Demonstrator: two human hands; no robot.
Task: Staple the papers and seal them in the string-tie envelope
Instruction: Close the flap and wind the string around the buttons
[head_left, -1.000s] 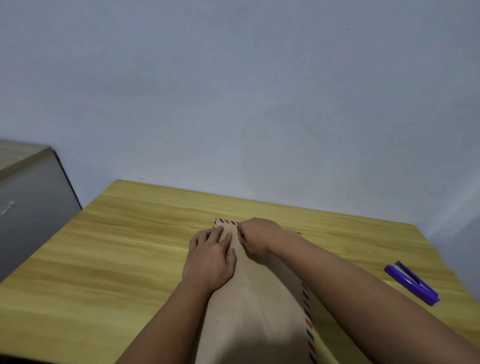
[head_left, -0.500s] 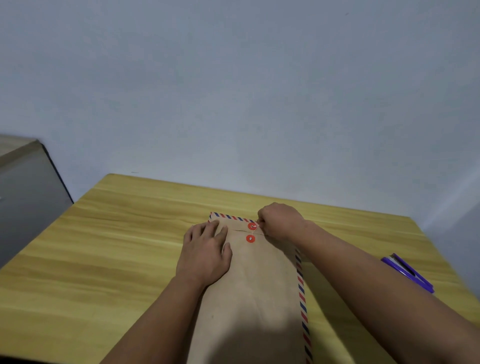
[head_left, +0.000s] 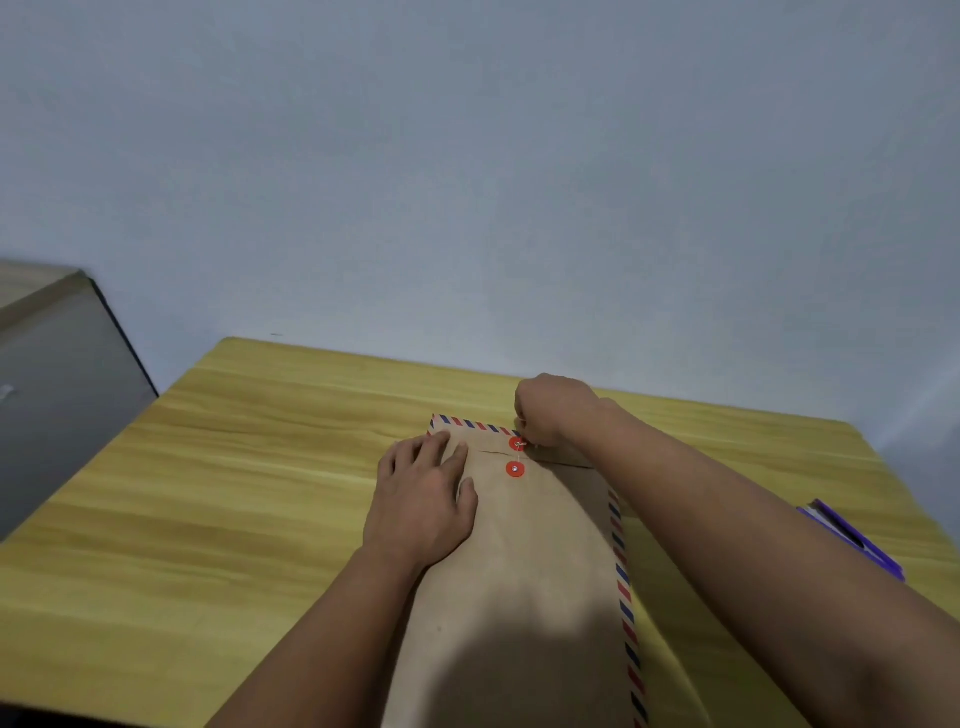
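Note:
A brown string-tie envelope (head_left: 524, 561) with red and blue striped edges lies lengthwise on the wooden table (head_left: 208, 493), flap folded down at the far end. Two red buttons sit near the flap, the upper button (head_left: 516, 444) on it and the lower button (head_left: 515, 470) below it. My left hand (head_left: 423, 499) presses flat on the envelope's left side. My right hand (head_left: 553, 410) is at the far right corner of the flap, fingers pinched on the thin string (head_left: 525, 446) beside the upper button. The papers are not visible.
A purple stapler (head_left: 852, 535) lies on the table at the right, partly behind my right forearm. A grey cabinet (head_left: 57, 395) stands off the table's left side. A plain wall rises right behind the table's far edge.
My right hand has moved from over the flap's middle to its far right corner, uncovering both red buttons. The left hand stays pressed on the envelope. The camera has tilted slightly.

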